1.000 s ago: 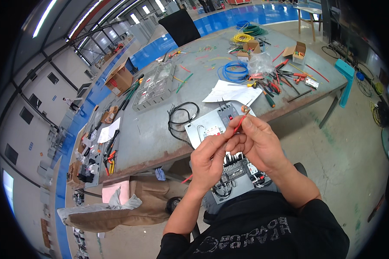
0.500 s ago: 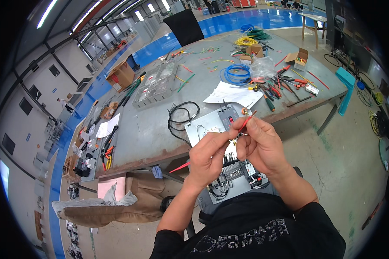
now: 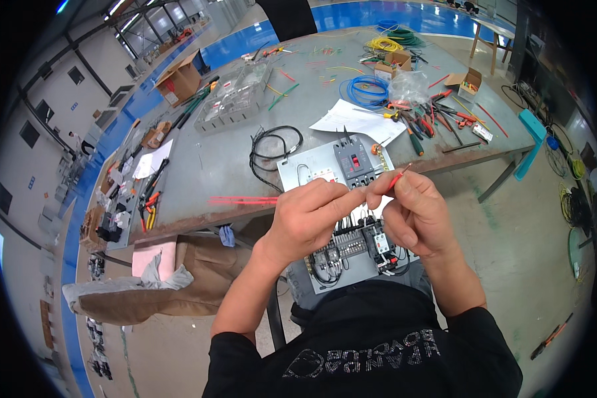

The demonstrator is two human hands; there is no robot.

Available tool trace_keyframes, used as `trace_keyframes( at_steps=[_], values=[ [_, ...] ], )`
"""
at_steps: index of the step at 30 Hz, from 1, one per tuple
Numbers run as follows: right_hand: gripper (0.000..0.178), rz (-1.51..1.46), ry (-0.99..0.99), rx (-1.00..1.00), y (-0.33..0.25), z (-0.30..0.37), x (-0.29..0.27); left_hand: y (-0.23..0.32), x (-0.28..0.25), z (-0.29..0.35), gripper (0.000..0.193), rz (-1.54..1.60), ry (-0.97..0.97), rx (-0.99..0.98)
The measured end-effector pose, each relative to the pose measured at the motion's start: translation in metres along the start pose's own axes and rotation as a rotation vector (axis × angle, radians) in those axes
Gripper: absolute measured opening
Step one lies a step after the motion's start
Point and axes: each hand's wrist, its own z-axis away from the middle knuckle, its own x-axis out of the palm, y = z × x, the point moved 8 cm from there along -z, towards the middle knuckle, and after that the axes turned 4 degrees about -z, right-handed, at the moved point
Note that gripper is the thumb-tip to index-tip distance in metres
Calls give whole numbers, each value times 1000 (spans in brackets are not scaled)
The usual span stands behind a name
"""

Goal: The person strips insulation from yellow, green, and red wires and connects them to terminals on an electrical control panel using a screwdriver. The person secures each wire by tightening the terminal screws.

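Centre frame: left hand and right hand both pinch one thin red wire over grey metal control panel. Upper frame: three open brown cardboard boxes, one white paper sheet.

A: Where does the camera sit?

B: On the person's head, looking steeply down over their chest. The hands are close below it, near the middle.

A: Which way does it face?

B: Forward across the grey table toward the blue floor far off. The fisheye lens bends edges near the rim.

A: Any second view?

B: No, just this one.
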Motion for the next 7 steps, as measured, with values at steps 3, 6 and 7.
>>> trace_keyframes(
  at_steps=[3,6,7],
  values=[
    [40,-15,-11,14,3,0,-4,-1,1,-2,43,-20,-41,29],
    [40,-57,-24,27,6,1,-7,0,0,-2,43,-53,-76,57],
    [40,-41,-32,24,7,0,-9,1,-2,-3,45,-64,-89,63]
  ],
)
